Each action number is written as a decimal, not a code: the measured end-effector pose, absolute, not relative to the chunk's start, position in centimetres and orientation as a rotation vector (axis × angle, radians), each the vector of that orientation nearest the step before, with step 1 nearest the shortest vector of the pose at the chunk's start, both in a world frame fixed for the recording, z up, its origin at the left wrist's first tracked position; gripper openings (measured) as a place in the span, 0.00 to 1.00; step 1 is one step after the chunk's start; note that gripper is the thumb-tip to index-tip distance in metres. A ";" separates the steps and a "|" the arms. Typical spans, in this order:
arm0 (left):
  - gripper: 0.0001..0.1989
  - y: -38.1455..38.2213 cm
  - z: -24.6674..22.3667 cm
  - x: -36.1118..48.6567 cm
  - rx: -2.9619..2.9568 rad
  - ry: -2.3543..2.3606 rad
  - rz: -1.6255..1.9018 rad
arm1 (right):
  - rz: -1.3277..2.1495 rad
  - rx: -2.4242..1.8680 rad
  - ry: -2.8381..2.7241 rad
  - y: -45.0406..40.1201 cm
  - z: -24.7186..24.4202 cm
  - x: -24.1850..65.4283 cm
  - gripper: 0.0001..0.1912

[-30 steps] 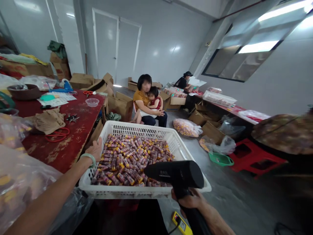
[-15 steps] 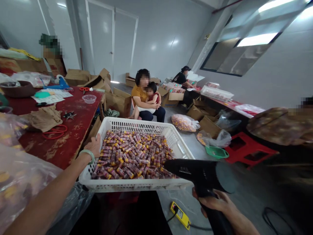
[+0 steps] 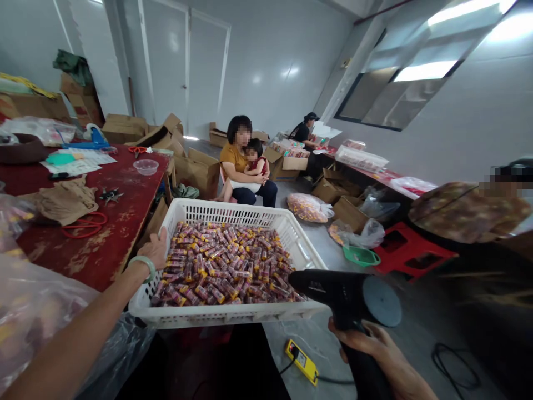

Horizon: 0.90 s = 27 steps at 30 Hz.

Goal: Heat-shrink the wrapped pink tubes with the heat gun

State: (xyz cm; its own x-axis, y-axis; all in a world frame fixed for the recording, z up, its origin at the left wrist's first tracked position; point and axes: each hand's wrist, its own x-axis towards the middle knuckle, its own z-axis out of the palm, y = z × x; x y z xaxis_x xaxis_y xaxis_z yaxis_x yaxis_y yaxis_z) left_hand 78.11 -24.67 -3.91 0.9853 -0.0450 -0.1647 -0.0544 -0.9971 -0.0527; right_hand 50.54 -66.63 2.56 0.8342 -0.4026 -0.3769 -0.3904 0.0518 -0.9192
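A white plastic basket [image 3: 310, 244] stands before me, with a layer of small clear tubes [image 3: 225, 264] with yellow ends and purplish contents in it. My left hand [image 3: 155, 250], a pale green bangle on its wrist, grips the basket's left rim; its fingertips are partly hidden. In my right hand [image 3: 370, 344] is a black hair dryer [image 3: 333, 289], held by its handle. Its nozzle points left, over the basket's right front corner, close to the tubes.
Left, a worn red table [image 3: 125, 183] bears red scissors [image 3: 85, 225], brown gloves [image 3: 62, 203] and a tape dispenser [image 3: 95, 136]. A yellow power strip [image 3: 302, 361] lies on the floor. Red stools [image 3: 410, 250] and a green basket [image 3: 360, 255] are right. Several people sit nearby, one holding a child.
The whole view has shifted slightly, so the surroundings appear further left. The hair dryer's nozzle sits a little further right relative to the basket. My left hand stays on the rim.
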 end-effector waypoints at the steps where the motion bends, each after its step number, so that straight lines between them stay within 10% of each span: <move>1: 0.48 -24.7 -3.9 78.1 -3.071 0.086 0.246 | -0.019 -1.542 0.654 -66.7 2.4 50.4 0.17; 27: 0.48 -24.6 -4.4 78.1 -3.108 0.043 0.237 | -0.161 -1.403 0.682 -66.7 0.1 57.9 0.19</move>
